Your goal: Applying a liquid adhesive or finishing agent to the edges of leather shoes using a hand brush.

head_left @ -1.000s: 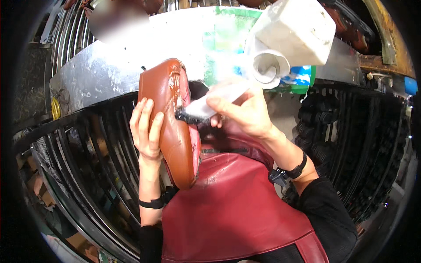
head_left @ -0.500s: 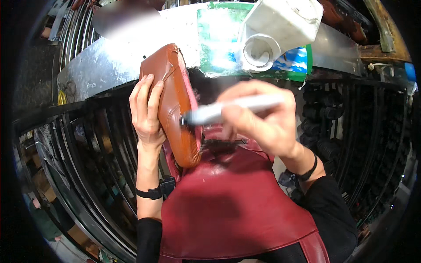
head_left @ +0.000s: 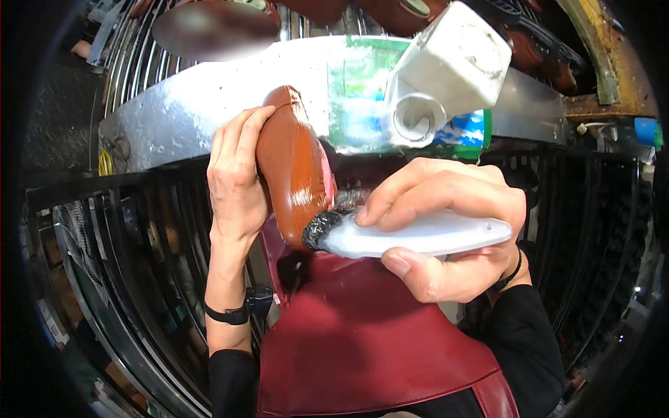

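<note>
A brown leather shoe [head_left: 289, 164] stands toe toward me near the table's front edge, a strip of pink showing along its right side. My left hand [head_left: 237, 167] grips it from the left, fingers wrapped over its upper part. My right hand [head_left: 453, 223] is closed round the white handle of a brush [head_left: 418, 235], thumb below and fingers above. The brush's black bristles meet the shoe's lower right edge near the toe. Some of the left thumb is hidden behind the shoe.
On the metal-topped table [head_left: 160, 118] a white plastic container [head_left: 453, 63] stands over a green and blue printed sheet [head_left: 362, 76]. Beyond are metal rollers [head_left: 306, 26] with more brown shoes [head_left: 397, 14]. Dark racks [head_left: 125, 237] flank me; a red apron [head_left: 369, 334] covers my front.
The shoe has turned in my left hand, showing more of its rounded toe and less of its pink side. My right hand and the brush have come lower, toward the toe.
</note>
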Demonstrator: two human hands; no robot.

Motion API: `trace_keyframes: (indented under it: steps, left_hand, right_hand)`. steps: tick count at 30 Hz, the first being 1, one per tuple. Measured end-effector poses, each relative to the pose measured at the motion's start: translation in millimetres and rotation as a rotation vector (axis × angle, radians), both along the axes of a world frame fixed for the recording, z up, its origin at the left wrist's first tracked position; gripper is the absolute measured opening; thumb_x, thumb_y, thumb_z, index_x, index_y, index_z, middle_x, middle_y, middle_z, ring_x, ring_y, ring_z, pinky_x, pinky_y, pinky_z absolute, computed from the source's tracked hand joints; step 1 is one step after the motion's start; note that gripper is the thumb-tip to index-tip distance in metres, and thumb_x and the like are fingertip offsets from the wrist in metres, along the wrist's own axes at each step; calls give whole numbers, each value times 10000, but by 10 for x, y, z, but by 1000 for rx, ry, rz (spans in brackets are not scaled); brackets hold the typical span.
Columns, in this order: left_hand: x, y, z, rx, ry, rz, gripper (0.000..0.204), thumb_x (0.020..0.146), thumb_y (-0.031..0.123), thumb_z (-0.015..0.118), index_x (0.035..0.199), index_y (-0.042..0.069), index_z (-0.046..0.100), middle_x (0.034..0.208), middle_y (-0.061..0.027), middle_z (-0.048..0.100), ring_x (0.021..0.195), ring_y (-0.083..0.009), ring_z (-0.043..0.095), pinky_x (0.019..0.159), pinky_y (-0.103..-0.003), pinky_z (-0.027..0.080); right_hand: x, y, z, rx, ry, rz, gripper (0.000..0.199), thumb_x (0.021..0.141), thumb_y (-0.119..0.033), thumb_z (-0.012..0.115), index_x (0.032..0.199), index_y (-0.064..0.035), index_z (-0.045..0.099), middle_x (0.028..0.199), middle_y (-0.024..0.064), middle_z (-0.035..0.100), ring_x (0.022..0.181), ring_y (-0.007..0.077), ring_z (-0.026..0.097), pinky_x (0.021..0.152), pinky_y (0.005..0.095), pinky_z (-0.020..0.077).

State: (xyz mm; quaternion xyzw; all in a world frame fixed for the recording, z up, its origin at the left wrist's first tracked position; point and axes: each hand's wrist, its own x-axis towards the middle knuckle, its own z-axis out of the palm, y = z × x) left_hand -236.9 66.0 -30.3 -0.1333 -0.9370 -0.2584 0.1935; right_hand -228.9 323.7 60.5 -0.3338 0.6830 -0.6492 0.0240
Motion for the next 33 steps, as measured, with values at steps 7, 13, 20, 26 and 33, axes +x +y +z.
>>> trace_keyframes:
  steps: [7, 13, 20, 26, 33]
  left_hand:
    - [-436, -169, 356, 199, -305, -117, 653, 701, -51, 766, 1332, 33, 621, 1247, -186, 691, 1180, -396, 651, 1042, -443, 503]
    - [-698, -545, -155, 898, -447, -226, 896, 584, -136, 836, 1422, -2, 550, 1254, -128, 693, 1153, -226, 680, 967, -388, 572]
    - [-631, -558, -620, 1240, -393, -92, 754, 730, 31, 805, 1433, -74, 553, 1274, -147, 684, 1135, -273, 685, 1026, -401, 530]
    - [122, -358, -771, 1305, -528, -136, 939, 786, 357, 866, 1492, -102, 451, 1408, -200, 596, 1279, -312, 608, 1116, -438, 471]
    - [560, -39, -688, 1350, -571, -20, 962, 722, 272, 910, 1484, -95, 452, 1422, -271, 599, 1316, -347, 611, 1160, -460, 459]
  right_hand:
    - [-536, -33, 22, -25, 264, -17, 293, 672, -1, 720, 958, 58, 705, 998, 245, 767, 878, 315, 765, 807, 394, 624]
    - [-611, 216, -1046, -4, -37, -312, 240, 828, -22, 798, 1042, 71, 743, 1040, 181, 775, 881, 177, 739, 793, 312, 584]
    - [-115, 388, -1163, -279, -300, -879, 186, 994, -134, 755, 1023, 47, 723, 742, 67, 713, 611, 105, 674, 524, 229, 512]
    - [-160, 314, -1464, -38, -286, -1004, 200, 997, -139, 752, 1038, 55, 728, 755, 55, 719, 570, 99, 669, 477, 234, 518]
    - [-191, 490, -1120, -646, -828, -699, 214, 1014, -196, 670, 943, 6, 668, 797, 180, 731, 492, 226, 659, 393, 318, 506]
